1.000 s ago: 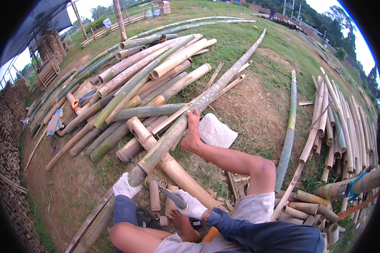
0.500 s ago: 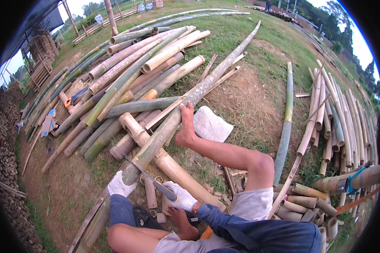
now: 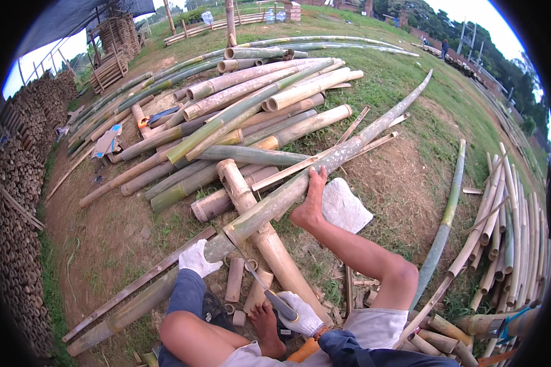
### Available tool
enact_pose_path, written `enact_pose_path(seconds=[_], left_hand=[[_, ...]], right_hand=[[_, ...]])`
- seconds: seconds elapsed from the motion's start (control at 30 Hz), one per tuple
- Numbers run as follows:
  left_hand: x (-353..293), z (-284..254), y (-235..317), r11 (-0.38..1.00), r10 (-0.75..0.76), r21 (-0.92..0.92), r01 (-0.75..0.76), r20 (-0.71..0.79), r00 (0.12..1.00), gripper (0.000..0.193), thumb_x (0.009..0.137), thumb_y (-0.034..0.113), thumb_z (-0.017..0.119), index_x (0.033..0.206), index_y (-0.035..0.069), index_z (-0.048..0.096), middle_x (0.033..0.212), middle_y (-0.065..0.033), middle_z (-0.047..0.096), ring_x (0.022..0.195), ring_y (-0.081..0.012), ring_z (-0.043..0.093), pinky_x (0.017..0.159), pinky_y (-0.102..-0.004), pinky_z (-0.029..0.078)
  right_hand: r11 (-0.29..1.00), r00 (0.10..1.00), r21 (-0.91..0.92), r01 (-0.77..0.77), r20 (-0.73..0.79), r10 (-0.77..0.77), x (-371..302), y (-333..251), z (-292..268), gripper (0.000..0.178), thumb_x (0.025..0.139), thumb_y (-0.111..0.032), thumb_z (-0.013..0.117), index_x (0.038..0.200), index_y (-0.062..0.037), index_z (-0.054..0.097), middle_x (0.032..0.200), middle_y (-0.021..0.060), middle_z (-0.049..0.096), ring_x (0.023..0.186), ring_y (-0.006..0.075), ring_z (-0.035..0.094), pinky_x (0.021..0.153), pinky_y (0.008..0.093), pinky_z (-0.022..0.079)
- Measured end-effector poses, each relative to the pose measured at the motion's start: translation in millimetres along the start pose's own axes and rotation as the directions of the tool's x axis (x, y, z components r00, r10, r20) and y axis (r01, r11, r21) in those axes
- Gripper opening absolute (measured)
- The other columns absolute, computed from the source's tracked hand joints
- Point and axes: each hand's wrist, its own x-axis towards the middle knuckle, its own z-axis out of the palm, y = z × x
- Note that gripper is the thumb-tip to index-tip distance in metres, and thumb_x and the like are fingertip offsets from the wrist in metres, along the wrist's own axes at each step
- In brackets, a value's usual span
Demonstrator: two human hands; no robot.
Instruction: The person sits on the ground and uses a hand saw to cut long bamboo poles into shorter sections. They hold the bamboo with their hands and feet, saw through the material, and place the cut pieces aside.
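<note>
A long grey-green bamboo pole (image 3: 269, 211) runs from the lower left to the far right, resting across a thick tan bamboo log (image 3: 280, 257). My left hand (image 3: 199, 260), in a white glove, grips the pole just on the near side of a cut line. In my gloved right hand (image 3: 301, 313) is the dark grey handle of a handsaw (image 3: 260, 282). Its thin blade slants up to the pole, and the tip end meets the cut line. My bare right foot (image 3: 311, 199) presses on the pole beyond the cut.
A large pile of bamboo poles (image 3: 226, 119) lies ahead to the left. A pale flat stone (image 3: 344, 205) is beside my foot. Upright-leaning poles (image 3: 502, 226) and short offcuts (image 3: 441, 341) lie at the right. Short bamboo tubes (image 3: 234, 280) lie below the pole.
The saw has been drawn back toward me, so more of its blade shows below the pole. My view has turned, shifting the scene to the right. My left hand still holds the pole.
</note>
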Motion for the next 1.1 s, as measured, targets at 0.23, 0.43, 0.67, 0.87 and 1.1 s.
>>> enact_pose_path(seconds=[0.23,0.43,0.67,0.87,1.1], left_hand=[[-31.1,-28.2,24.8,1.000,0.025,-0.012,-0.023,0.111,0.994,0.091,0.083,0.067,0.085,0.154,0.014,0.065,0.147,-0.0207,0.072,0.136,-0.0381,0.070,0.116,-0.0504,0.055],[-75.2,-57.2,58.9,0.980,0.190,-0.087,-0.182,0.109,0.976,0.078,0.092,0.065,0.080,0.151,0.015,0.070,0.150,-0.0226,0.070,0.138,-0.0368,0.069,0.117,-0.0504,0.055],[-135.6,-49.8,107.0,0.901,0.426,-0.183,-0.394,0.202,0.882,0.078,0.090,0.063,0.083,0.149,0.014,0.070,0.145,-0.0207,0.073,0.133,-0.0356,0.072,0.113,-0.0491,0.057],[-177.4,-34.2,104.9,0.867,0.495,-0.220,-0.448,0.267,0.827,0.078,0.088,0.061,0.087,0.147,0.013,0.071,0.140,-0.0190,0.075,0.129,-0.0346,0.074,0.110,-0.0480,0.058],[-199.7,-29.0,89.3,0.881,0.465,-0.226,-0.416,0.245,0.851,0.078,0.086,0.059,0.090,0.145,0.012,0.071,0.134,-0.0171,0.077,0.124,-0.0335,0.076,0.107,-0.0467,0.060]], right_hand=[[0.978,0.987,-0.137,0.158,0.018,-0.157,18.9,25.8,14.4,0.058,0.096,-0.023,0.082,0.148,-0.0092,0.061,0.133,0.0237,0.068,0.123,0.0488,0.065,0.104,0.0545,0.057],[0.933,0.977,-0.297,0.204,0.125,-0.173,7.7,31.4,26.6,0.067,0.089,-0.017,0.085,0.150,-0.0104,0.060,0.133,0.0272,0.069,0.123,0.0487,0.069,0.108,0.0545,0.057],[0.854,0.889,-0.478,0.206,0.457,0.042,10.5,53.4,43.0,0.062,0.082,-0.027,0.088,0.138,-0.0097,0.068,0.124,0.0244,0.075,0.115,0.0443,0.074,0.104,0.0544,0.059],[0.981,0.995,0.190,-0.047,0.093,0.030,26.0,30.3,38.6,0.068,0.105,-0.040,0.077,0.159,-0.0040,0.056,0.146,0.0256,0.066,0.137,0.0407,0.066,0.116,0.0497,0.053],[0.803,0.992,0.589,-0.088,0.121,0.020,41.8,17.3,65.7,0.084,0.111,-0.044,0.073,0.174,-0.0005,0.039,0.173,0.0232,0.048,0.161,0.0323,0.045,0.132,0.0425,0.037]])
